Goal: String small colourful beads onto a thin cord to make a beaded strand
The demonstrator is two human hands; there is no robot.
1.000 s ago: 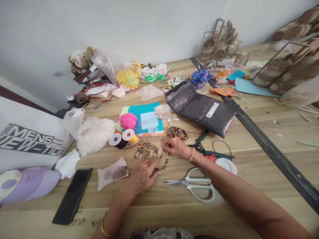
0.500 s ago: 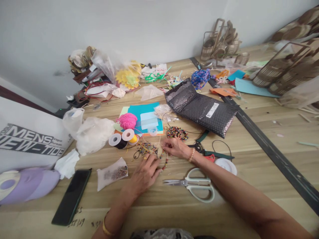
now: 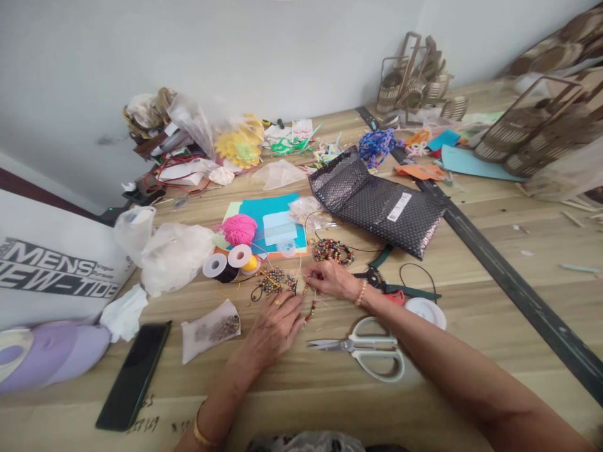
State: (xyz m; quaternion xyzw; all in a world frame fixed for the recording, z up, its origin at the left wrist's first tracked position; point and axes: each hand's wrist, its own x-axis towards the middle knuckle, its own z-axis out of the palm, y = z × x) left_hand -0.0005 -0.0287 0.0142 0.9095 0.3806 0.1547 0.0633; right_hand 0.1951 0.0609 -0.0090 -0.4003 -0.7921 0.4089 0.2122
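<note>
Pale wood-grain surface (image 3: 282,402) is carrying everything. Black bubble-textured envelope (image 3: 372,204) is lying beyond the hands. Left hand (image 3: 268,323) is now covering more of the strand's lower curve than a moment ago, its fingers lying nearly straight and close together; whether they are gripping, cannot tell. Right hand (image 3: 332,279) is holding its place, fingers bunching and pinching thin pale cord (image 3: 302,258) by the strand's upper end. Scissors with pale green-white handles (image 3: 347,344) are resting nearer the wearer, untouched. Coil of multicoloured round beads (image 3: 325,250) is sitting just beyond the right hand; scattered pile of small mixed beads (image 3: 273,281) is lying just beyond the left. Short strand of multicoloured beads (image 3: 312,307) is lying on the surface between the hands. Meaning: the upper run is showing; the lower curve is hiding.
</note>
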